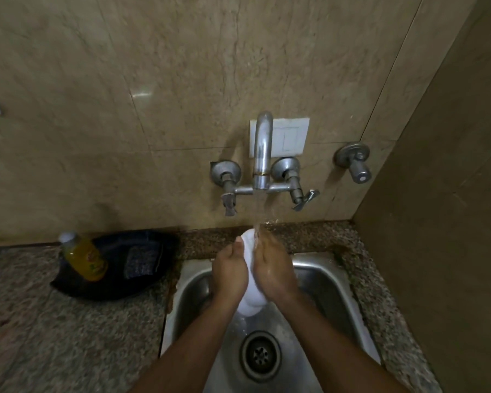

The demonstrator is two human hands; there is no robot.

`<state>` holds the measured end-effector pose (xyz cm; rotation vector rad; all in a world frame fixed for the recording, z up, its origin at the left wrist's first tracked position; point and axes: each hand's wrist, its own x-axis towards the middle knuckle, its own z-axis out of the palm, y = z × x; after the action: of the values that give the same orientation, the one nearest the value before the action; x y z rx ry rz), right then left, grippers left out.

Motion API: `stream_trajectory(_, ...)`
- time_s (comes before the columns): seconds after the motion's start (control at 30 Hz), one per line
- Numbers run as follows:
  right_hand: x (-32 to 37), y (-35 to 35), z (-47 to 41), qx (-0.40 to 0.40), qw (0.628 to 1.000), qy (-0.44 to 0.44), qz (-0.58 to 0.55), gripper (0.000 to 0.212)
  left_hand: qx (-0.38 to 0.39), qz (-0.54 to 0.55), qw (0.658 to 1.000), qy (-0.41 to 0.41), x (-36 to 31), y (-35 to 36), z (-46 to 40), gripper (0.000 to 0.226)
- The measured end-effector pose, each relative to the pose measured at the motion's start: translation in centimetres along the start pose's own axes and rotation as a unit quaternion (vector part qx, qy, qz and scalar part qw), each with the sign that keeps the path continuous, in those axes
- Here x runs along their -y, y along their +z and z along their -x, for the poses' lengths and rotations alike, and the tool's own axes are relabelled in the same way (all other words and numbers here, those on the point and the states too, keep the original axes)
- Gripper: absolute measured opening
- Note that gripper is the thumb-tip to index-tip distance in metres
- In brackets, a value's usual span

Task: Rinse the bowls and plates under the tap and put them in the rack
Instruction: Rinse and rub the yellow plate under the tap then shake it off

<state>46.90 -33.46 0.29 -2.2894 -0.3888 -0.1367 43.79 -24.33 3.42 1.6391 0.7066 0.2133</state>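
A white bowl (251, 293) is held on edge between both my hands over the steel sink (329, 282). My left hand (229, 272) grips its left side with the thumb over the rim. My right hand (274, 269) holds its right side. Water runs from the chrome tap (262, 148) onto the bowl's top edge and my right hand's fingers. Much of the bowl is hidden by my hands. No rack is in view.
A dark tray (142, 282) on the granite counter (54, 330) left of the sink holds a yellow bottle (84, 258) and a scrub pad (141, 262). The sink drain (260, 355) lies below my forearms. Tap handles (302, 198) and a side valve (355, 161) stick out from the tiled wall.
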Motion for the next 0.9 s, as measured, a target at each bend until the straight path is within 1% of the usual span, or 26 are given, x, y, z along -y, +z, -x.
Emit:
stream_trajectory(0.03, 0.3, 0.5, 0.5, 0.001, 0.999, -0.039, 0.038, 0.048, 0.009, 0.011, 1.0, -0.012, 0.0, -0.1, -0.2, 0.039)
stream_trajectory(0.1, 0.1, 1.1, 1.8, 0.058, 0.979, -0.174, 0.089, 0.054, 0.054, 0.083, 0.992, -0.077, -0.5, -0.3, -0.9, 0.032)
stream_trajectory(0.13, -0.6, 0.5, 1.8, 0.079, 0.969, -0.212, 0.097, 0.056, 0.072, 0.1, 0.987, -0.104, -0.7, -0.3, -1.1, 0.028)
stream_trajectory(0.17, -1.5, -0.1, 1.0, 0.067, 0.971, -0.205, 0.107, 0.053, 0.086, 0.105, 0.984, -0.115, -0.9, -0.1, -1.3, 0.027)
stream_trajectory(0.2, -1.9, -0.6, 0.1, 0.036, 0.984, -0.154, 0.086, 0.048, 0.096, 0.113, 0.982, -0.116, -1.2, 0.2, -1.3, 0.028)
stream_trajectory(0.23, -1.9, -1.0, -0.5, 0.004, 0.995, -0.086, 0.056, 0.046, 0.095, 0.128, 0.98, -0.117, -1.3, 0.6, -1.3, 0.029)
stream_trajectory(0.27, -1.3, -1.1, -0.6, -0.011, 0.997, -0.05, 0.053, 0.047, 0.093, 0.144, 0.978, -0.121, -1.5, 0.9, -1.2, 0.029)
stream_trajectory(0.3, -0.8, -0.9, -0.2, 0.003, 0.994, -0.075, 0.076, 0.051, 0.095, 0.17, 0.972, -0.133, -1.7, 0.9, -1.1, 0.031)
stream_trajectory(0.33, -0.5, -1.1, 0.5, 0.029, 0.985, -0.135, 0.101, 0.057, 0.098, 0.2, 0.963, -0.151, -2.0, 0.9, -1.2, 0.032)
stream_trajectory(0.37, -1.1, -1.3, 1.1, 0.069, 0.974, -0.191, 0.105, 0.061, 0.101, 0.227, 0.954, -0.169, -1.8, 0.8, -1.5, 0.034)
stream_trajectory(0.4, -1.9, -1.9, 1.4, 0.094, 0.968, -0.221, 0.076, 0.06, 0.112, 0.234, 0.95, -0.172, -1.8, 0.6, -1.5, 0.034)
stream_trajectory(0.43, -2.9, -2.5, 1.5, 0.078, 0.977, -0.2, 0.009, 0.054, 0.124, 0.218, 0.954, -0.166, -1.7, 0.5, -1.2, 0.032)
stream_trajectory(0.47, -3.6, -3.0, 1.2, 0.033, 0.986, -0.13, -0.098, 0.048, 0.132, 0.195, 0.959, -0.157, -1.4, 0.6, -0.9, 0.03)
stream_trajectory(0.5, -4.3, -3.4, 0.7, -0.029, 0.977, -0.009, -0.209, 0.043, 0.143, 0.177, 0.963, -0.147, -1.2, 0.6, -0.5, 0.028)
stream_trajectory(0.53, -5.0, -3.6, 0.1, -0.073, 0.95, 0.116, -0.282, 0.041, 0.156, 0.17, 0.962, -0.145, -0.9, 0.6, 0.0, 0.026)
stream_trajectory(0.57, -5.5, -3.7, -0.3, -0.078, 0.921, 0.219, -0.312, 0.036, 0.163, 0.163, 0.963, -0.142, -0.6, 0.6, 0.3, 0.024)
stream_trajectory(0.6, -6.2, -3.7, -0.5, -0.058, 0.898, 0.29, -0.327, 0.027, 0.168, 0.155, 0.964, -0.135, -0.2, 0.5, 0.3, 0.023)
stream_trajectory(0.63, -6.8, -3.5, -0.5, -0.024, 0.875, 0.344, -0.339, 0.021, 0.171, 0.146, 0.966, -0.127, 0.0, 0.2, 0.4, 0.022)
stream_trajectory(0.67, -7.1, -3.5, -0.1, 0.009, 0.854, 0.376, -0.36, 0.023, 0.173, 0.139, 0.967, -0.122, 0.2, -0.1, 0.3, 0.022)
stream_trajectory(0.7, -7.1, -3.6, 0.2, 0.03, 0.837, 0.39, -0.383, 0.026, 0.171, 0.133, 0.969, -0.119, 0.3, -0.3, 0.2, 0.021)
stream_trajectory(0.77, -7.0, -3.8, 0.8, 0.048, 0.819, 0.392, -0.417, 0.029, 0.167, 0.141, 0.969, -0.12, 0.4, -0.8, 0.2, 0.023)
stream_trajectory(0.83, -7.1, -3.6, 1.1, 0.064, 0.803, 0.388, -0.447, 0.029, 0.16, 0.177, 0.962, -0.132, 0.1, -1.5, 0.0, 0.025)
stream_trajectory(0.9, -7.0, -3.4, 1.1, 0.084, 0.794, 0.381, -0.465, 0.029, 0.173, 0.211, 0.953, -0.132, -0.2, -2.3, -0.3, 0.027)
